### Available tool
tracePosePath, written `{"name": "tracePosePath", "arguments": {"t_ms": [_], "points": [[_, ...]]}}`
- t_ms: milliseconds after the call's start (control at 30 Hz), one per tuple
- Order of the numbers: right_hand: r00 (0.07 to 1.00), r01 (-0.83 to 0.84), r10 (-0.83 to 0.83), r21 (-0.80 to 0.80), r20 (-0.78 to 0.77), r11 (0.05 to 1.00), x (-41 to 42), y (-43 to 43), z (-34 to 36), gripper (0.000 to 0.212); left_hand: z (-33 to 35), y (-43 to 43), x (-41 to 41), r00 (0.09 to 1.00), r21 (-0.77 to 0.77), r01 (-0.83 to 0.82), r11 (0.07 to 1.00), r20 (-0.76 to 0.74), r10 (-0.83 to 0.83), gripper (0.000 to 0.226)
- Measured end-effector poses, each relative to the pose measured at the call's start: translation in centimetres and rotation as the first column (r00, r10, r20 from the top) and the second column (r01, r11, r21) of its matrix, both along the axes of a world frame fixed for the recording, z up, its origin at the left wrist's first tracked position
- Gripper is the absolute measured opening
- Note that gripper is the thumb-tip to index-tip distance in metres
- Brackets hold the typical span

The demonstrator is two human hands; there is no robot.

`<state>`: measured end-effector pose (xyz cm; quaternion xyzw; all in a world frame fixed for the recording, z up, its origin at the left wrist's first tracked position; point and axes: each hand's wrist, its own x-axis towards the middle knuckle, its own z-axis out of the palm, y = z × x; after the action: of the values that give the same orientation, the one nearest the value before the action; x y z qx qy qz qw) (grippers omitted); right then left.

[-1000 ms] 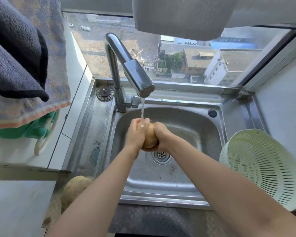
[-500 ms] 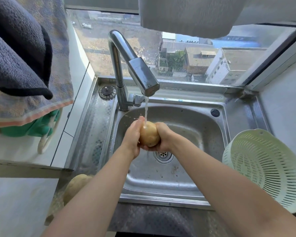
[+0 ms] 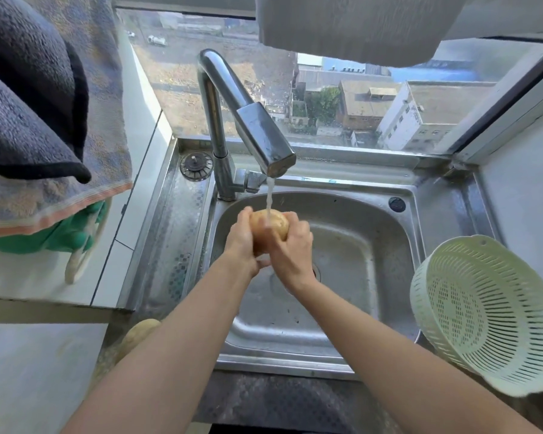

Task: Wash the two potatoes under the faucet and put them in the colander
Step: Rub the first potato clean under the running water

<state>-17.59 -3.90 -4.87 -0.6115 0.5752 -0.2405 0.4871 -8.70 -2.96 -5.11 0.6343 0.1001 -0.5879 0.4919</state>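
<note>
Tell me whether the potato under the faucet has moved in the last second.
Yes. The potato has shifted up toward the faucet spout, away from the drain; water now hits its middle, not its left end.

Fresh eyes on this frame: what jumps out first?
Dead centre, the left hand and right hand grip a potato under the running faucet, over the steel sink. A pale green colander sits empty at the sink's right edge; a second potato lies lower left, partly hidden by the left forearm.
</note>
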Motion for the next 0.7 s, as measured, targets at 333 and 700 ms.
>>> {"name": "tracePosePath", "arguments": {"t_ms": [333,700], "points": [[0.997,-0.053,0.049,0.078,0.055,0.996,0.7,0.8,0.2,0.042,-0.3,1.5,-1.6,0.983,-0.011,-0.166,0.986,0.072,0.166,0.032],[0.974,-0.214,0.200,-0.152,-0.103,0.965,1.5,0.9,1.5,0.031,0.7,1.9,-0.9,0.956,-0.011,-0.218,0.976,0.199,0.216,0.026]]}}
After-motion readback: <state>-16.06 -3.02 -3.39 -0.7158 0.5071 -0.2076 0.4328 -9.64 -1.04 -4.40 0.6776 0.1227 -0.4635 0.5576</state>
